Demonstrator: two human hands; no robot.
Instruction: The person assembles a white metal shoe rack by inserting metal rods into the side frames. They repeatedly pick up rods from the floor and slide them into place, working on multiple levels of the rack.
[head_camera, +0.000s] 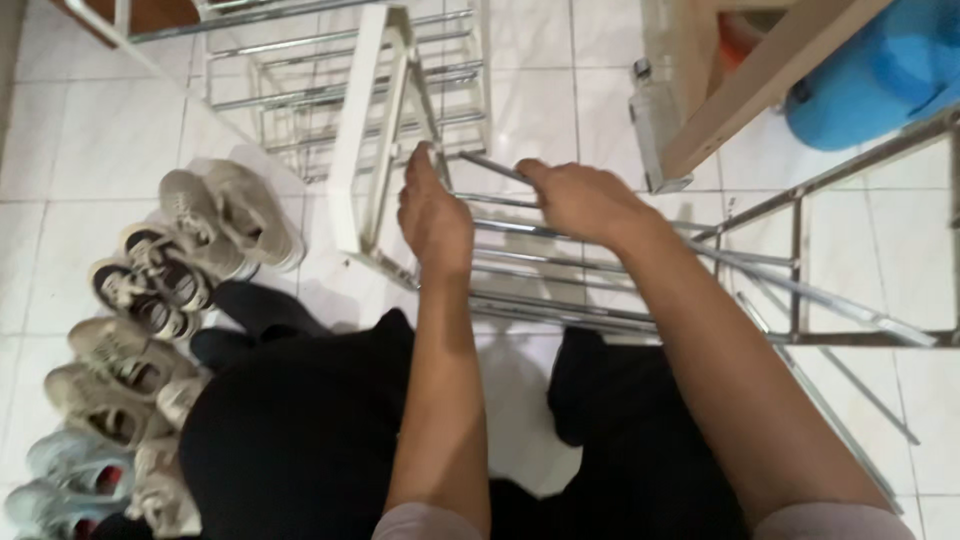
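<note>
A metal rack of chrome rods and white side frames (350, 150) lies partly apart on the white tiled floor. My left hand (433, 215) rests flat on one end of a chrome rod (490, 166), fingers pointing away from me. My right hand (580, 200) grips the same rod a little further right. Below both hands lies a shelf of parallel chrome bars (560, 295). My legs in black trousers fill the lower middle of the view.
Several pairs of sneakers (150, 300) line the floor at the left. A second chrome frame (820, 300) lies at the right. A wooden furniture piece (720, 80) and a blue object (880, 70) stand at the upper right.
</note>
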